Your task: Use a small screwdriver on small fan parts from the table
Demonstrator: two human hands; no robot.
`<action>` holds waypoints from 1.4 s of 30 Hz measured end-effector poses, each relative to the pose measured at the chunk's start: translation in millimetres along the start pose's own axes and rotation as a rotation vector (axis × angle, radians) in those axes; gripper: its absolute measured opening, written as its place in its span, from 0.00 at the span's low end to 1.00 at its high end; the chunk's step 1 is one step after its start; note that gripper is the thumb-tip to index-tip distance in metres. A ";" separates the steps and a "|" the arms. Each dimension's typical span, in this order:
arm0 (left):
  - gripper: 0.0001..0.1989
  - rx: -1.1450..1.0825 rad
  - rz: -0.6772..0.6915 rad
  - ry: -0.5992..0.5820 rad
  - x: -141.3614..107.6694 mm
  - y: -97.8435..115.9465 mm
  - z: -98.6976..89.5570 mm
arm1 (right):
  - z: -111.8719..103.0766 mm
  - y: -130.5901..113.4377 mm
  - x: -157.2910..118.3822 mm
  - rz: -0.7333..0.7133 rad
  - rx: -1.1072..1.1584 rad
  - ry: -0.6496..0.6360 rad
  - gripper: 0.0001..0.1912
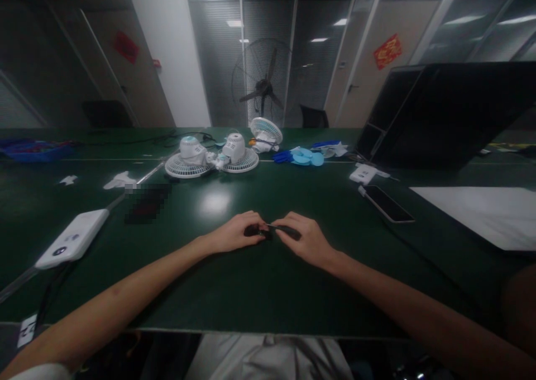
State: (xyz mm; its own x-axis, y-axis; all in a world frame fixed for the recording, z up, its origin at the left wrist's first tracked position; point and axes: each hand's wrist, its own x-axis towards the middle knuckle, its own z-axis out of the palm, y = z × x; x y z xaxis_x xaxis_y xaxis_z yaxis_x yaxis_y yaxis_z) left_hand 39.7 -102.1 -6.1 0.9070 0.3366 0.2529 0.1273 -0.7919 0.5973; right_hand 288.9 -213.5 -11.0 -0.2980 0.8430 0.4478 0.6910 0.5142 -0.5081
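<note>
Over the middle of the green table (234, 290), my left hand (238, 232) is closed round a small dark object (252, 230), whose details are too dim to make out. My right hand (305, 238) grips a screwdriver-like tool by its black handle (290, 232). The tool's thin metal shaft points left and meets the small dark object between my two hands. The fingertips of both hands are close together, with a narrow gap between them.
Small white fans (190, 159) lie beyond my hands, with light blue fan blades (307, 156) to their right. A white power bank (74, 239) is at the left. At the right are a phone (389, 204), a white sheet (481, 212) and a large black monitor (444, 117).
</note>
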 end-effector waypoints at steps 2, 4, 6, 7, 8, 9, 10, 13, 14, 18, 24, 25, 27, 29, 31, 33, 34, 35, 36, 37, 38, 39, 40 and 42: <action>0.12 0.002 -0.020 0.009 -1.8 0.0 1.0 | -0.2 1.1 -0.5 0.010 -0.001 0.005 0.12; 0.12 0.000 -0.048 0.024 -2.7 -1.6 1.3 | -0.4 1.1 -0.5 0.005 0.002 0.004 0.12; 0.09 0.009 -0.065 0.045 -2.6 -7.3 -1.2 | -0.8 0.7 -0.3 0.002 0.007 0.003 0.11; 0.08 0.022 -0.074 0.060 -2.5 -12.5 -4.3 | -1.1 0.6 -0.2 0.005 0.006 0.003 0.11; 0.07 0.042 -0.088 0.082 -2.8 -19.6 -8.8 | -1.3 0.6 -0.2 0.010 0.005 0.003 0.11; 0.07 0.069 -0.112 0.110 -3.7 -28.4 -14.8 | -1.6 0.7 -0.3 0.013 0.005 0.002 0.11; 0.07 0.105 -0.144 0.144 -5.6 -39.0 -22.4 | -1.8 0.9 -0.5 0.016 0.010 -0.001 0.11; 0.10 0.268 -0.281 0.283 -18.6 -75.8 -51.4 | -2.3 1.6 -1.5 0.014 0.044 -0.012 0.11; 0.11 0.330 -0.337 0.330 -25.3 -87.9 -62.0 | -2.3 1.8 -1.8 0.013 0.051 -0.015 0.11; 0.14 0.505 -0.639 0.477 -56.2 -123.7 -98.6 | -2.3 2.6 -2.3 0.015 0.048 -0.015 0.11; 0.16 0.635 -0.801 0.571 -81.4 -137.2 -121.4 | -1.8 2.9 -2.4 0.012 0.030 -0.023 0.11; 0.16 0.652 -0.809 0.570 -81.7 -137.1 -122.3 | -1.8 2.7 -2.4 0.012 0.029 -0.023 0.11; 0.17 0.686 -0.816 0.562 -80.5 -136.5 -122.6 | -2.1 2.1 -2.5 0.014 0.033 -0.027 0.11; 0.17 0.714 -0.812 0.553 -78.2 -135.5 -121.8 | -2.6 1.6 -2.7 0.018 0.041 -0.028 0.11; 0.18 0.732 -0.803 0.545 -76.4 -134.3 -120.5 | -3.0 1.6 -2.8 0.019 0.048 -0.028 0.11; 0.18 0.743 -0.793 0.540 -75.3 -132.8 -119.0 | -3.1 1.9 -2.9 0.019 0.046 -0.026 0.11; 0.18 0.747 -0.789 0.540 -74.9 -132.0 -118.4 | -3.0 2.2 -3.0 0.019 0.042 -0.028 0.11; 0.18 0.750 -0.787 0.539 -74.6 -131.2 -117.8 | -2.7 2.6 -3.0 0.018 0.038 -0.032 0.11; 0.19 0.752 -0.786 0.538 -74.2 -130.3 -117.3 | -2.4 3.1 -2.9 0.017 0.033 -0.033 0.11; 0.19 0.752 -0.787 0.536 -73.7 -129.4 -116.9 | -2.1 3.6 -2.9 0.014 0.028 -0.034 0.11; 0.19 0.751 -0.789 0.533 -73.1 -128.4 -116.6 | -1.7 4.1 -2.8 0.011 0.025 -0.033 0.11; 0.19 0.748 -0.789 0.528 -72.4 -127.3 -116.3 | -1.4 4.5 -2.7 0.009 0.021 -0.031 0.11; 0.18 0.746 -0.789 0.522 -71.6 -126.0 -116.1 | -1.2 4.8 -2.6 0.008 0.017 -0.027 0.11; 0.17 0.745 -0.782 0.505 -69.9 -123.2 -115.6 | -1.1 5.0 -2.3 0.010 0.011 -0.024 0.11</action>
State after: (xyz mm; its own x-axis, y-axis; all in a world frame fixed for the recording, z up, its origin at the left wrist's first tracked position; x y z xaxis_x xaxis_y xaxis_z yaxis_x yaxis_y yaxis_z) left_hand -85.8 30.8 -9.4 0.2406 0.8899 0.3876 0.9281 -0.3278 0.1764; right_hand 293.7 -213.0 -13.8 -0.3065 0.8518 0.4249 0.6871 0.5069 -0.5205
